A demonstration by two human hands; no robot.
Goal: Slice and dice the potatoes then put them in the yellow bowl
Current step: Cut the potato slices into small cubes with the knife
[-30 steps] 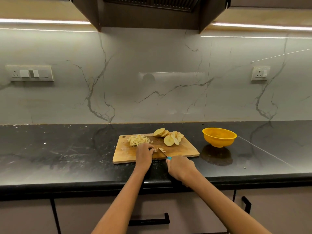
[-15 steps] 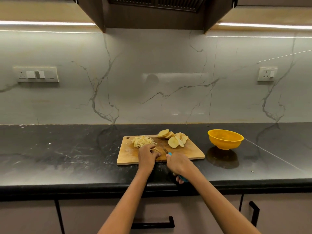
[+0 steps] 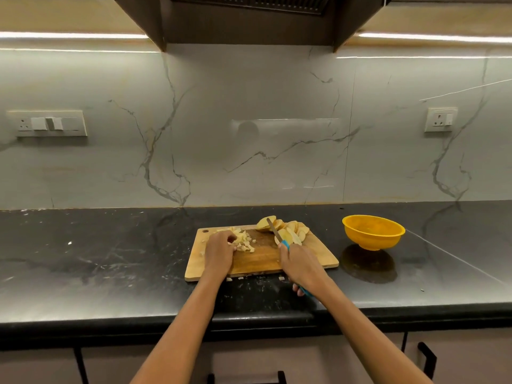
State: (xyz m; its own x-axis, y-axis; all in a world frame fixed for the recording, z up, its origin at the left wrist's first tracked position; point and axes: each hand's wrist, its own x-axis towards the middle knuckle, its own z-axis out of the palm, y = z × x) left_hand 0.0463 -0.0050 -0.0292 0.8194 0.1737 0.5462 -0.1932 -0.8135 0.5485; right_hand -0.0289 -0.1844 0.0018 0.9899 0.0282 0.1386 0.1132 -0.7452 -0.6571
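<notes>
Knife handle (image 3: 287, 246) mostly hidden in right hand (image 3: 302, 266); left hand (image 3: 220, 252) fingers covering diced potato (image 3: 243, 241).

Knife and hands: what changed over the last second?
The right hand swung the knife away from the near cut, its blade now over the potato slices. The left hand moved to the diced pile. The cutting board and the empty yellow bowl stayed put.

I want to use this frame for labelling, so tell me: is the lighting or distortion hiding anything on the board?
Head view: strip lights glare above and streak the wall; the wide lens bows the counter edge; the bowl is reflected on the glossy counter; the potato dice and slices on the board are soft and small but readable.
</notes>
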